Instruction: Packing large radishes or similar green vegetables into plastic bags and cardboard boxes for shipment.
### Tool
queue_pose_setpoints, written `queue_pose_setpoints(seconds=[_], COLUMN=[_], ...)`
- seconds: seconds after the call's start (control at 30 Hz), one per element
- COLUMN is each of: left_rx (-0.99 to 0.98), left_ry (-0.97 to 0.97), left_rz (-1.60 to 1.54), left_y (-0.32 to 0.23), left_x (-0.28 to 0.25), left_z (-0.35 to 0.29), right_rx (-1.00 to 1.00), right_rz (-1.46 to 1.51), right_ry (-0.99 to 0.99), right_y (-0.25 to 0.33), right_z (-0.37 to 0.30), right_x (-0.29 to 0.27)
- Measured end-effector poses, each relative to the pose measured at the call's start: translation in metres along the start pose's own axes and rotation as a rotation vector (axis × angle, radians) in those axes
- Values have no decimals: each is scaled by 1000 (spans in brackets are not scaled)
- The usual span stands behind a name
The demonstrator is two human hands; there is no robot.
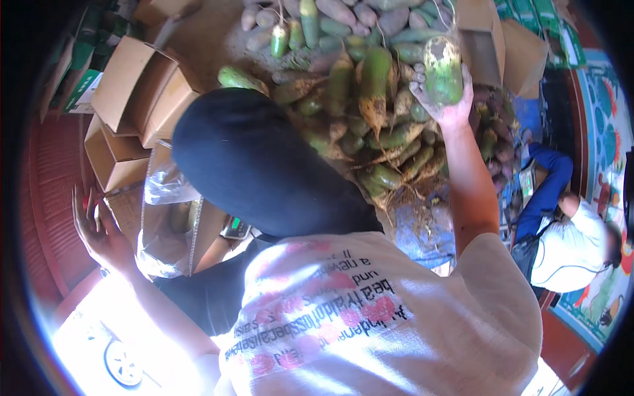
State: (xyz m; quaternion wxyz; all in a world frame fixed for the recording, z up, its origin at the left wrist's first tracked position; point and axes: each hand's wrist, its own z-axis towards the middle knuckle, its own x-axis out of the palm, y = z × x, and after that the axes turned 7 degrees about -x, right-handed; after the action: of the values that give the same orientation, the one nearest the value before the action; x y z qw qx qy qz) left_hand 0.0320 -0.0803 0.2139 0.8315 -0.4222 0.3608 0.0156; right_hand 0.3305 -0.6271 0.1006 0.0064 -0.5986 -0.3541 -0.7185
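My right hand [454,116] is stretched out over the pile with its fingers wrapped round a large green radish [443,78]. This radish stands upright in the grip, its pale top end blotched with brown soil. Beneath and beside that hand lies a heap of green radishes [376,72], many with muddy tips and thin roots. My left hand [99,231] is raised at the left with its fingers spread and nothing in it. Nearest to it is a box lined with clear plastic [165,247], where a few radishes show dimly through the opening.
Open cardboard boxes [142,92] stack at the left. My bent knee in dark cloth [264,165] covers the middle. A scale [236,228] with a green display sits beyond the lined box. Purplish roots [393,22] lie at the back. Another person [568,257] sits at the right.
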Motion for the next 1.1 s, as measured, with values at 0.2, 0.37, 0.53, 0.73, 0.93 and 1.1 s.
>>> queue_pose_setpoints(seconds=[0.2, 0.37, 0.53, 0.73, 0.93, 1.1], left_rx=[127, 0, -17, -126, 75, 329], left_ry=[-2, 29, 53, 28, 49, -191], left_rz=[-8, 130, 229, 212, 272, 337], left_y=[14, 67, 97, 101, 107, 55], left_x=[-9, -22, -36, -43, -60, -44], left_z=[6, -7, -13, -17, 5, 27], right_rx=[162, 149, 424, 155, 141, 27], right_rz=[-122, -1215, -2071, -1517, -1164, -1189], right_ry=[3, -361, 41, 73, -167, 443], right_y=[-14, -49, -98, -153, -175, -214], right_z=[98, 130, 163, 187, 251, 231], right_x=[41, 9, -22, -39, 115, 326])
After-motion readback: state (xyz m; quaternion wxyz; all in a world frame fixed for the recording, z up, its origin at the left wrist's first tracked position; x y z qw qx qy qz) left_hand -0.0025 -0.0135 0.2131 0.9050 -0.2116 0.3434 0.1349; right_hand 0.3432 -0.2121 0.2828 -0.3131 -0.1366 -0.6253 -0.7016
